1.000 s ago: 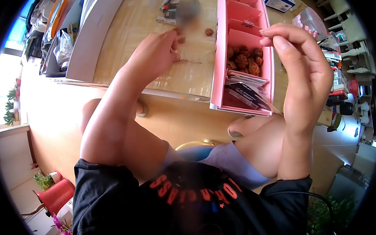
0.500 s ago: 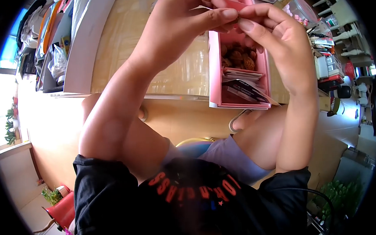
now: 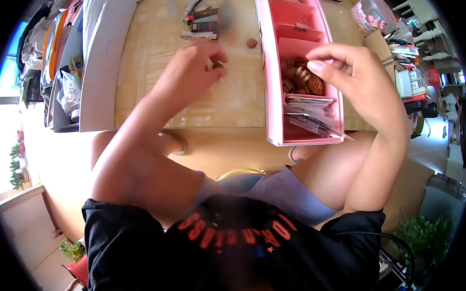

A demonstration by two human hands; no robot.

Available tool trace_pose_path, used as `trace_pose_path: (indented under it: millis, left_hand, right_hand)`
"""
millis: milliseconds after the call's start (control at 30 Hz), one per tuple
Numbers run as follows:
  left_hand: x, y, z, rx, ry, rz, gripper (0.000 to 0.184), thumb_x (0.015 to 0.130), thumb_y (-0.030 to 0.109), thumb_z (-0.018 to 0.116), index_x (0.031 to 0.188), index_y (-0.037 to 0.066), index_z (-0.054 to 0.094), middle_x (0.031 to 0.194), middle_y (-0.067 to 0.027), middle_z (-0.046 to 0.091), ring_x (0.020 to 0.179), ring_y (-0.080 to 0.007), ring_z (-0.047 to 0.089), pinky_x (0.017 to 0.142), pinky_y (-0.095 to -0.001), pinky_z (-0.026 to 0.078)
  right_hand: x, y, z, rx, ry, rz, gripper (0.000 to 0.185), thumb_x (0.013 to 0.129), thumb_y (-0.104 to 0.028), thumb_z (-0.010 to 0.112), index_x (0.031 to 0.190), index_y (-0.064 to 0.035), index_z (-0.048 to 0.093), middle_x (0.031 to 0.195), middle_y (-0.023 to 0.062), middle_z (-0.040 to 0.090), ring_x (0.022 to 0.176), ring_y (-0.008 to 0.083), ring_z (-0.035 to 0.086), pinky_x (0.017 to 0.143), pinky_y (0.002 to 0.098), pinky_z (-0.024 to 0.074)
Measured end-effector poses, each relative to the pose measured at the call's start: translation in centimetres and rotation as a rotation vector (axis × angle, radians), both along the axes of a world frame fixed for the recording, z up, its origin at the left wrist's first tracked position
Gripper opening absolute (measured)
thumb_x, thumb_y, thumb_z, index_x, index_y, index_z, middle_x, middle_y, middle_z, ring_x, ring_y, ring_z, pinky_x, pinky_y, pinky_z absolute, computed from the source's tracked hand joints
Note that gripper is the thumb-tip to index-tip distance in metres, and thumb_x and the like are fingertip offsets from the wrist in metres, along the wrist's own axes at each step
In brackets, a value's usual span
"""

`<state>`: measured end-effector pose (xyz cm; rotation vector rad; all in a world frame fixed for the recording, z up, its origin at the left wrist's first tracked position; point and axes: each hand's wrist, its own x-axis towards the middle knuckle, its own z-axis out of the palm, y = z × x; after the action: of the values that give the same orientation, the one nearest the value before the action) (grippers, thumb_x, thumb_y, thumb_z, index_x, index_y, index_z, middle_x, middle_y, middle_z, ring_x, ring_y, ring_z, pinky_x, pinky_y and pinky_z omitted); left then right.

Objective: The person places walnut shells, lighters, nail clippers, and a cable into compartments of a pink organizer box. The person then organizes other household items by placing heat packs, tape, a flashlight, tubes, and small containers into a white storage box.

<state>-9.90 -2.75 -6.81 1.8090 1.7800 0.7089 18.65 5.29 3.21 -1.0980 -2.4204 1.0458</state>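
My left hand (image 3: 202,62) is above the table, fingers loosely curled, with a gap between thumb and forefinger and nothing visible in it. My right hand (image 3: 346,67) is over the pink divided box (image 3: 270,93), thumb and forefinger tips pressed close. Whatever they pinch, if anything, is too small to make out. Below those fingertips, a compartment holds several brown, wrinkled, nut-like pieces (image 3: 317,85). Packets and cards (image 3: 308,109) stand in the nearest compartment. A small, rough brown ball (image 3: 251,42) lies on the table between my left hand and the box.
Small dark boxes (image 3: 204,26) and a black cable lie at the table's far side. A white bin (image 3: 99,73) of bags and folders borders the left. A clear tub (image 3: 374,15) with pink pieces and stacked items (image 3: 410,83) stand at the right.
My hands have parted from a shared pinch above the box. The left has moved left and nearer over the table; the right has lowered towards the nut-like pieces. The far compartments now show.
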Motion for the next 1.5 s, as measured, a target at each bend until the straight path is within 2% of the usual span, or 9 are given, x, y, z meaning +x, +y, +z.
trace_pose_path:
  millis: [300,433,500,633,767,967,1067,1333,1500]
  left_hand:
    - [0.5,-0.3,0.0,-0.05,0.047,0.018,0.019,0.095,0.014,0.071,0.104,-0.001,0.062,0.1,-0.0141,0.067,0.089,-0.0249,0.068,0.082,-0.0379,0.053]
    - [3.1,-0.1,2.6,0.044,-0.398,0.019,0.026,0.098,0.017,0.073,0.111,0.0,0.058,0.1,-0.01,0.071,0.09,-0.0168,0.069,0.08,-0.0333,0.055]
    - [4.3,0.3,3.1,0.14,-0.872,-0.093,0.031,0.098,0.019,0.074,0.114,0.0,0.055,0.099,-0.0091,0.072,0.09,-0.014,0.069,0.08,-0.0313,0.057]
    - [5.7,-0.5,4.5,0.079,-1.115,-0.082,0.032,0.098,0.02,0.075,0.114,0.002,0.054,0.1,-0.0108,0.071,0.089,-0.0153,0.07,0.08,-0.0318,0.058]
    - [5.4,0.5,5.7,0.182,-1.031,-0.11,0.031,0.1,0.025,0.073,0.113,0.001,0.058,0.093,-0.0071,0.072,0.085,-0.0151,0.071,0.077,-0.0297,0.057]
    - [-0.2,2.4,4.1,0.233,-0.338,0.221,0.018,0.099,0.018,0.07,0.104,0.001,0.069,0.094,-0.0045,0.074,0.085,-0.0097,0.067,0.077,-0.0277,0.054]
    - [-0.4,2.9,3.5,0.219,-0.029,0.276,0.016,0.096,0.013,0.071,0.104,0.0,0.071,0.093,-0.0058,0.072,0.083,-0.0149,0.068,0.079,-0.0323,0.055]
    - [0.6,4.7,-2.1,0.424,0.239,0.093,0.031,0.093,0.019,0.073,0.12,0.005,0.068,0.109,-0.0134,0.069,0.087,-0.0327,0.068,0.081,-0.0411,0.054]
    - [1.2,5.2,-3.0,0.278,0.298,0.116,0.026,0.091,0.021,0.074,0.112,0.005,0.07,0.102,-0.0128,0.072,0.086,-0.0327,0.068,0.082,-0.0415,0.054]
  right_hand:
    - [-2.3,-0.7,-0.9,0.112,0.154,-0.058,0.023,0.096,-0.014,0.071,0.113,0.0018,0.069,0.088,0.0108,0.071,0.086,0.0149,0.068,0.081,0.0307,0.0541]
    - [-3.6,-2.3,-1.3,0.032,0.255,0.057,0.04,0.093,0.001,0.069,0.132,-0.0001,0.064,0.116,0.0071,0.071,0.102,0.0115,0.064,0.093,0.0292,0.0518]
    - [-4.1,-2.7,-1.8,0.212,0.368,0.181,0.047,0.09,0.007,0.07,0.136,-0.0009,0.061,0.116,0.0073,0.069,0.104,0.0138,0.066,0.095,0.0301,0.0533]
    - [-3.6,-2.9,-1.9,0.129,0.401,0.17,0.038,0.09,0.012,0.068,0.127,0.0025,0.062,0.111,0.0088,0.068,0.103,0.0175,0.069,0.09,0.0303,0.0567]
    - [-2.8,-2.4,-1.0,0.101,0.563,0.041,0.024,0.098,0.0,0.067,0.121,0.0036,0.062,0.113,0.0075,0.066,0.101,0.0129,0.065,0.09,0.0267,0.0515]
    - [-0.2,-0.5,0.2,0.345,0.219,-0.045,0.02,0.096,-0.012,0.071,0.108,0.0026,0.067,0.107,0.0044,0.068,0.102,0.0114,0.062,0.092,0.0293,0.0468]
    - [-0.1,-0.4,-0.4,0.101,0.277,-0.032,0.023,0.097,-0.018,0.069,0.108,0.002,0.068,0.109,0.0051,0.068,0.102,0.0127,0.06,0.092,0.0298,0.0441]
    - [-1.0,-0.5,-1.4,0.128,0.378,-0.106,0.022,0.099,-0.02,0.068,0.105,0.0012,0.069,0.089,0.0025,0.069,0.089,0.0096,0.058,0.085,0.0265,0.0463]
    - [-1.5,-1.1,-1.4,0.151,0.393,-0.146,0.02,0.099,-0.017,0.067,0.104,0.0024,0.07,0.088,0.0031,0.07,0.08,0.0082,0.061,0.077,0.0246,0.0482]
